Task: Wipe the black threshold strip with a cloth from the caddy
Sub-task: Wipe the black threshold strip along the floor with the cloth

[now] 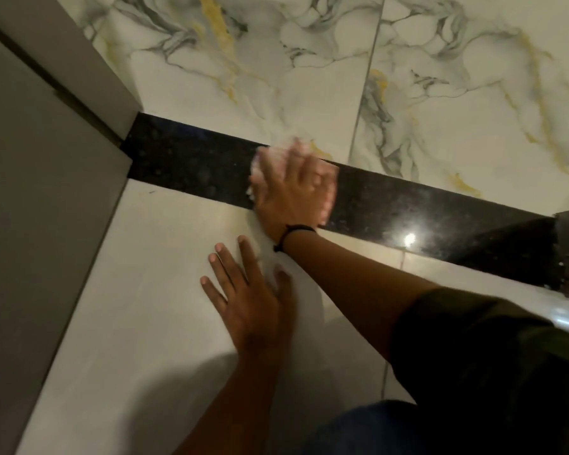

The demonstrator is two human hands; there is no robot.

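While the right hand is pressing flat, fingers together, on a white cloth over the black strip, it is showing motion blur, so it is likely mid-wipe. Only the cloth's edges are peeking out around the palm, with a fold trailing under the wrist by a dark wristband. The left hand is lying spread and empty on the pale floor tile just beside that fold, probably bracing body weight. Risks: the glossy tile is looking slick, so the bracing palm could be sliding; the bunched cloth could be slipping out from under the palm, leaving bare skin smearing the polished strip; strokes are overrunning onto the marbled tile beyond; the strip's ends near the grey door frame could be getting missed. The caddy is not in view.
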